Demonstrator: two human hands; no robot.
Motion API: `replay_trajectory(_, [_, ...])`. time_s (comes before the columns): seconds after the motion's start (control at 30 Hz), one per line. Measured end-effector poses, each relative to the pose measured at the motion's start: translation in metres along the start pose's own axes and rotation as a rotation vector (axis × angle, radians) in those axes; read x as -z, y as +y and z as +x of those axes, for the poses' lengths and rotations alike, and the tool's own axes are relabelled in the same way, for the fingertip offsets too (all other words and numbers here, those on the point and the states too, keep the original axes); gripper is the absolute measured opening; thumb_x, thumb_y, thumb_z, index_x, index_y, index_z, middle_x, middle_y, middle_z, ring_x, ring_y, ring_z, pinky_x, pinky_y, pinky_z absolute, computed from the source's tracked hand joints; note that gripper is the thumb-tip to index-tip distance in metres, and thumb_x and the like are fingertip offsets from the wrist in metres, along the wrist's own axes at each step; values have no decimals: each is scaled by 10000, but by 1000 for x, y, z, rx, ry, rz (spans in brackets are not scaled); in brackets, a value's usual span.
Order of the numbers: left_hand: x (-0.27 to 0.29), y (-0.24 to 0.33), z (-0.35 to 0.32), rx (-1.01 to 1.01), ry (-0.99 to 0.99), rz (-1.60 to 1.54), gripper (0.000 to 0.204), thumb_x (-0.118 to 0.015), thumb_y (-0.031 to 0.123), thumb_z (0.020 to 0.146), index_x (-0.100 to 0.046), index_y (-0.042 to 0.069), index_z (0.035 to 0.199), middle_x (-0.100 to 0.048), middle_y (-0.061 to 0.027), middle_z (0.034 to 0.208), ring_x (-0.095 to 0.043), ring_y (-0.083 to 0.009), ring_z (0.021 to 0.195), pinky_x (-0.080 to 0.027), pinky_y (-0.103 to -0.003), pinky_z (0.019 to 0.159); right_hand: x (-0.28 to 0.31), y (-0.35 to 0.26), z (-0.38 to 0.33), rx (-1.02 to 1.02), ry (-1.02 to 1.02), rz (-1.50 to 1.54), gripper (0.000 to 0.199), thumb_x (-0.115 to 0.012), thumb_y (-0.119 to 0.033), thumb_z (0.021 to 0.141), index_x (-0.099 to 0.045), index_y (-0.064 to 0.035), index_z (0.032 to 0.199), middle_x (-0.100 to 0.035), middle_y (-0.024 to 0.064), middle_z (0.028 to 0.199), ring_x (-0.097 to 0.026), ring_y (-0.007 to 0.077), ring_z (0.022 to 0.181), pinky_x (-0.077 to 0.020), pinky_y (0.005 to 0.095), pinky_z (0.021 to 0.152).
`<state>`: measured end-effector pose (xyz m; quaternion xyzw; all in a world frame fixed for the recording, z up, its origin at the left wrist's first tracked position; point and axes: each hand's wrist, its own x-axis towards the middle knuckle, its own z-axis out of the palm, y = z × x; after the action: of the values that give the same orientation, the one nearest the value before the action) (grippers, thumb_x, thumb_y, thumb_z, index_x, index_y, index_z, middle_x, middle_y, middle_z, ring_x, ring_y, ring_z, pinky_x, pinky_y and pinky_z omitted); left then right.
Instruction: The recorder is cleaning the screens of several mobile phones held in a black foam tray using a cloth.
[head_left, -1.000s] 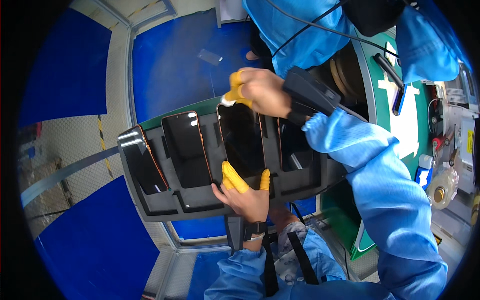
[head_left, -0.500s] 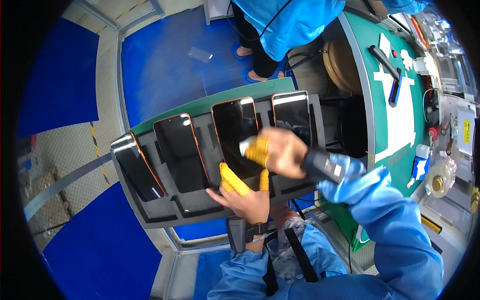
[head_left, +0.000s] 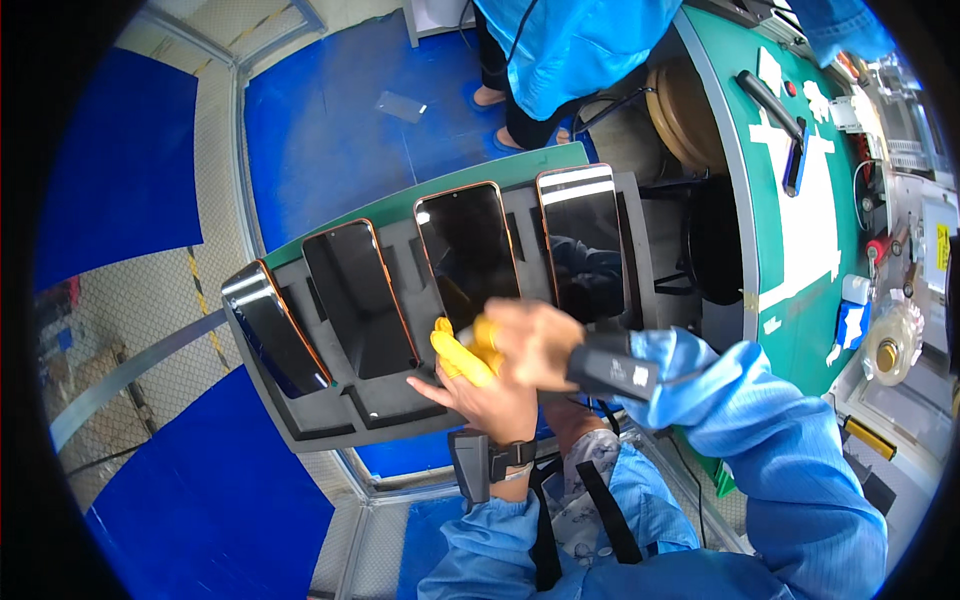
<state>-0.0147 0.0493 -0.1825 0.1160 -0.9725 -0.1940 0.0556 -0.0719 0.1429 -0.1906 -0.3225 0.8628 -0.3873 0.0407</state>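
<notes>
My left hand (head_left: 490,400), with yellow finger cots, is closed around the lower end of the third smartphone (head_left: 465,235) from the left; its thumb is hidden behind my right hand. Over that same end, my right hand (head_left: 535,345) is blurred by motion, its yellow-covered fingers pinched on a small white wipe (head_left: 466,340) that barely shows. The phone has a dark screen and an orange frame. Beside it in the grey foam tray (head_left: 400,412) lie two more phones on the left, a slanted one (head_left: 275,325) and another (head_left: 360,295), and one phone (head_left: 585,240) on the right.
A green board (head_left: 440,190) runs along the tray's far edge. To the right stands a green workbench (head_left: 725,90) with white sheets, a black-handled tool (head_left: 770,105) and a tape roll (head_left: 885,350). Another person in blue (head_left: 570,50) stands beyond the tray, near a round stool (head_left: 675,120).
My right hand has moved toward me, down the third phone to its lower end beside my left hand. My left hand stays almost in place. The other phones remain in the tray.
</notes>
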Motion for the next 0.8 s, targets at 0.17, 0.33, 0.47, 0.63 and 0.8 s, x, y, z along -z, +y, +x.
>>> replay_trajectory(0.17, [6,10,5,22,-3,-32,1043,-800,299,600,-187,-93,1347,-468,-217,1228,-440,-330,1162,-131,-537,1059,43,18,63,-126,55,-26,124,-626,-64,665,-625,-7,775,-528,98,732,-537,269,710,-472,337,601])
replay_trajectory(0.33, [2,0,3,12,85,-57,923,-802,330,585,-312,-57,1265,-448,-223,1239,-413,-357,1184,-127,-560,1057,33,28,104,77,303,-292,173,-619,-70,659,-651,11,808,-533,110,790,-527,267,752,-455,325,632])
replay_trajectory(0.47, [4,6,1,26,105,-96,884,-796,324,594,-302,-47,1226,-362,-282,1295,-306,-418,1257,-120,-575,1053,17,6,74,118,176,-337,184,-619,-124,571,-605,-13,717,-516,78,757,-523,234,752,-469,322,623])
replay_trajectory(0.63, [-6,2,1,66,321,-270,734,-707,263,695,-290,-14,1231,-172,-281,1396,-244,-428,1295,-114,-562,1059,-16,-11,24,29,126,-79,252,-626,-140,570,-679,-11,780,-543,58,816,-522,217,845,-488,297,681])
replay_trajectory(0.8, [-8,-2,-2,107,262,-343,733,-709,263,692,-287,6,1234,-186,-258,1397,-245,-436,1293,-108,-559,1062,13,-4,38,288,-203,-35,128,-631,-179,540,-671,-86,618,-559,19,803,-521,184,850,-447,295,753])
